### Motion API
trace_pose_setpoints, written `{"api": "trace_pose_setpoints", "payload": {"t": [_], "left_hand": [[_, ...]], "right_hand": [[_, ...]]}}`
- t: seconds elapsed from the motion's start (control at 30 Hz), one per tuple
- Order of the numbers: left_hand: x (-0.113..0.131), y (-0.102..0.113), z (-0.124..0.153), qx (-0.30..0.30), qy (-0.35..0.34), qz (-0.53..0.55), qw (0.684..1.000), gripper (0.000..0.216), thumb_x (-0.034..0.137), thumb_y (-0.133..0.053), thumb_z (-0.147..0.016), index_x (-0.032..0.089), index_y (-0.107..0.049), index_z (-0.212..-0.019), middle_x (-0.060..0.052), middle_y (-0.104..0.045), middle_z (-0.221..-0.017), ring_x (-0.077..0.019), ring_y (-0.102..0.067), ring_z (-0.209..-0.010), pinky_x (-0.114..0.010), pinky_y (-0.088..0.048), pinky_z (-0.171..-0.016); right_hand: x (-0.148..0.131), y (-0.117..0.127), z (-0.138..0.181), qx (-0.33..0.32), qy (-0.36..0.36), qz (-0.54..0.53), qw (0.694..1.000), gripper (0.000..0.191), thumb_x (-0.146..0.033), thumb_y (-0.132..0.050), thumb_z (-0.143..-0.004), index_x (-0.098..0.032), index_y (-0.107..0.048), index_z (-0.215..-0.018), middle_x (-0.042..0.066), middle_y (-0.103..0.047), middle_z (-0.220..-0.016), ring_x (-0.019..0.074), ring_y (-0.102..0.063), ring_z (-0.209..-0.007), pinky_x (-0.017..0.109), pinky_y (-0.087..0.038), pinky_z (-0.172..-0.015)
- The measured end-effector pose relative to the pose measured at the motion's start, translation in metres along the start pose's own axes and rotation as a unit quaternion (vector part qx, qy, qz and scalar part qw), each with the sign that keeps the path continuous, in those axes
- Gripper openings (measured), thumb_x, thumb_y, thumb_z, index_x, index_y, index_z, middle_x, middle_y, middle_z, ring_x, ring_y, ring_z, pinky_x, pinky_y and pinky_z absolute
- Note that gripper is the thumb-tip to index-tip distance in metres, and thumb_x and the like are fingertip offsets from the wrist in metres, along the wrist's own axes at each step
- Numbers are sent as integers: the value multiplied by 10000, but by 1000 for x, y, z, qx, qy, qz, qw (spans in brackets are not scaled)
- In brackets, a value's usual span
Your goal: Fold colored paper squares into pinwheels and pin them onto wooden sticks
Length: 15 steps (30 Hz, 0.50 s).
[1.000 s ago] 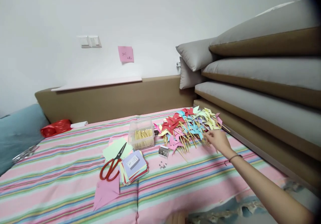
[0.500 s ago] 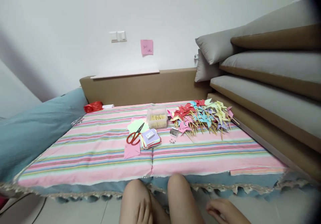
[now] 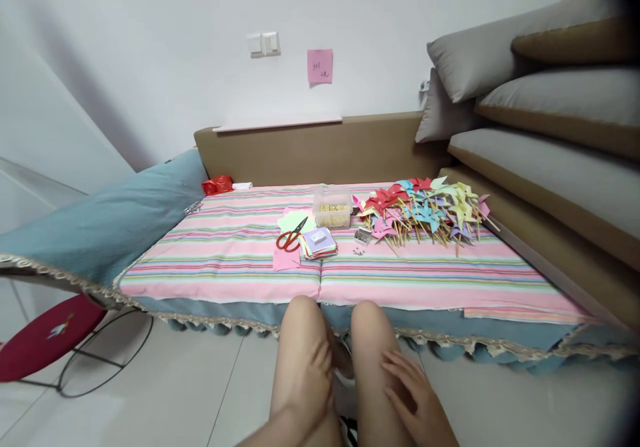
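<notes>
My left hand (image 3: 316, 380) rests on my left thigh, fingers stretched out and nothing in them. Against the side of my right thigh lies my right hand (image 3: 411, 393), its fingers apart and empty. Beyond my knees, on the striped cloth, are red-handled scissors (image 3: 289, 240) lying on sheets of pale green and pink paper (image 3: 287, 260). Beside them is a stack of coloured paper squares (image 3: 320, 247) with a small white box on top. A see-through tub (image 3: 333, 216) holds thin wooden sticks. Many paper pinwheels (image 3: 425, 213) on sticks lie heaped to the right.
A small see-through case (image 3: 363, 235) stands near tiny shiny pieces (image 3: 359, 252). A red plastic bag (image 3: 217, 185) lies at the far left. Grey and brown cushions (image 3: 550, 153) are piled on the right. A red round stool (image 3: 50, 337) stands on the floor at left.
The view has tilted down and turned left, bringing the stool into sight. My right hand has moved in from beside my leg onto my right thigh, its fingers opening out.
</notes>
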<state>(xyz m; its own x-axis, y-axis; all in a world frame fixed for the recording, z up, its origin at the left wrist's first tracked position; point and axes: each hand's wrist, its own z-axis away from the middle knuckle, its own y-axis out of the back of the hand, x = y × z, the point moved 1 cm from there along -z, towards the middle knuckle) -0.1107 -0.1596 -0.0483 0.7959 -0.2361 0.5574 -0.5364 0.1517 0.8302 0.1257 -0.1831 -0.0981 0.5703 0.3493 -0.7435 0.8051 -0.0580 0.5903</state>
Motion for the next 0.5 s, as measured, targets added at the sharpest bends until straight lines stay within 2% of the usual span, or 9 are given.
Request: {"api": "trace_pose_setpoints", "payload": {"t": [0.07,0.13,0.17,0.23,0.3,0.33,0.4,0.43,0.5], "left_hand": [[-13,14,-4,-26,-13,-44,999,482,361,-625,-816,212,-595,-1274,-116,-503,-1428,-334,-373,-1368,-530,-226,-1156],[-29,28,-1,1,29,-77,997,600,406,-580,-827,205,-491,-1386,-108,-368,-1528,-365,-226,-1438,-557,-117,-1169],[-36,33,3,36,76,-71,994,635,442,-535,-849,206,-428,-1429,-109,-322,-1550,-367,-212,-1442,-562,-129,-1160],[-45,32,19,69,189,20,979,727,543,-484,-852,144,-376,-1450,-161,-344,-1531,-356,-292,-1415,-523,-228,-1138],[-46,17,40,54,267,185,944,695,583,-359,-895,147,-386,-1435,-154,-436,-1479,-312,-406,-1363,-478,-285,-1122],[-44,7,52,65,310,250,915,678,603,-299,-903,156,-438,-1393,-146,-492,-1437,-304,-443,-1337,-472,-288,-1121],[-37,-13,74,79,389,318,861,680,636,-240,-898,167,-503,-1315,-136,-550,-1383,-307,-473,-1311,-476,-303,-1110],[-33,-21,83,85,404,326,850,662,633,-243,-896,182,-507,-1302,-122,-565,-1367,-306,-482,-1300,-475,-309,-1105],[-26,-32,95,95,407,324,849,629,612,-254,-900,205,-487,-1320,-96,-559,-1376,-296,-471,-1307,-463,-307,-1108]], "right_hand": [[6,-18,17,24,50,69,996,449,-281,-514,-871,-213,-563,-1312,126,-555,-1379,321,-511,-1278,493,-478,-999],[9,-33,31,41,58,142,987,654,-289,-530,-865,-229,-322,-1482,138,-425,-1487,358,-437,-1331,534,-460,-1003],[10,-39,36,54,50,174,982,743,-325,-550,-856,-236,-224,-1517,149,-379,-1513,387,-429,-1328,558,-454,-995],[9,-46,40,83,16,207,975,854,-406,-569,-843,-217,-112,-1539,180,-349,-1522,436,-444,-1294,595,-447,-971],[5,-48,35,99,-31,193,976,884,-479,-571,-829,-208,-118,-1538,182,-365,-1513,451,-461,-1272,598,-444,-966],[3,-48,31,101,-59,168,979,878,-509,-580,-814,-231,-159,-1532,160,-382,-1508,444,-465,-1274,583,-447,-973],[0,-45,20,98,-123,103,982,849,-555,-614,-765,-304,-269,-1500,97,-424,-1492,418,-466,-1286,536,-456,-990],[-1,-43,15,93,-150,75,981,861,-570,-630,-741,-304,-298,-1490,92,-436,-1484,415,-463,-1292,531,-450,-1002],[-3,-36,6,84,-177,52,979,911,-595,-618,-733,-220,-293,-1497,133,-437,-1478,418,-462,-1293,550,-423,-1024]]}}
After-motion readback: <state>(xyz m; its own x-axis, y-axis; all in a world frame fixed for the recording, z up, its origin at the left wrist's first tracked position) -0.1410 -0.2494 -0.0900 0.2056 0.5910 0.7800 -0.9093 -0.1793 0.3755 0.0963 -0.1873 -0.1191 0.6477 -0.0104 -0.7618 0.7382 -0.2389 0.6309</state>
